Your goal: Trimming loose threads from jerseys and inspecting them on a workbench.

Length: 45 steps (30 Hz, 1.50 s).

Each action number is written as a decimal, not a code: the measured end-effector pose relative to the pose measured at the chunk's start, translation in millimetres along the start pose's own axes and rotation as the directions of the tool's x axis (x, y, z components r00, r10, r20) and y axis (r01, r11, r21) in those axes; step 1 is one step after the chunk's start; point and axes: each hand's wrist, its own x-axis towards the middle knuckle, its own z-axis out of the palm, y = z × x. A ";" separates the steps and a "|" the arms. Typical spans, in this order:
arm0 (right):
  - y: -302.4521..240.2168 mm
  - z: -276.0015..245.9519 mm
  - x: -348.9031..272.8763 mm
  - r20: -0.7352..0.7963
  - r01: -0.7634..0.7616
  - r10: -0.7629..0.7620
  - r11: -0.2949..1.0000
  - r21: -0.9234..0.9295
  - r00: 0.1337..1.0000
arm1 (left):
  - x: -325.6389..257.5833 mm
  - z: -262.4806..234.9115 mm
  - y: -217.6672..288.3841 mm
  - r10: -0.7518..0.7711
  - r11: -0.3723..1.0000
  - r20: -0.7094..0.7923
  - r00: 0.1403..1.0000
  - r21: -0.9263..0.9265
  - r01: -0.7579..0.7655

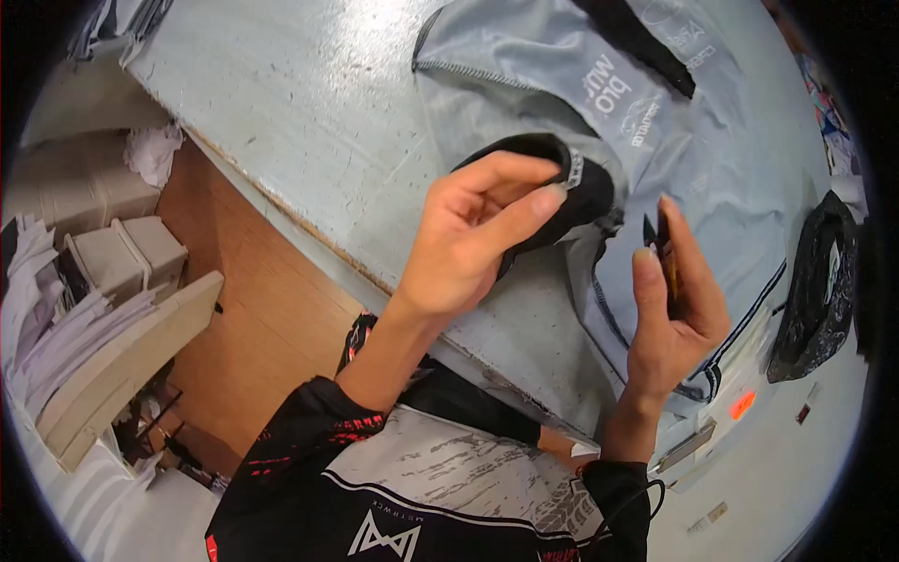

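Observation:
A light grey-blue garment with dark seams and white print on it is spread over the table. My left hand pinches its black band, which looks like a collar, between thumb and index finger beside a small grey label. Just to the right, my right hand holds small dark thread snips, their pointed tips upward and apart from the black band. Part of the snips is hidden inside my fingers. A black strip lies across the garment's far part.
At the right lies a black plastic bag, with an orange sticker nearer me. The table's worn edge runs diagonally along the left. Beyond it, stacked pale sheets, beige boxes and a white crumpled bundle stand beside the brown floor.

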 end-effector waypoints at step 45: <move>3.8 31.5 -0.6 -0.095 0.066 -0.082 0.985 -0.158 0.992 | -4.6 7.4 -2.6 0.005 0.994 0.031 1.000 0.110 -0.008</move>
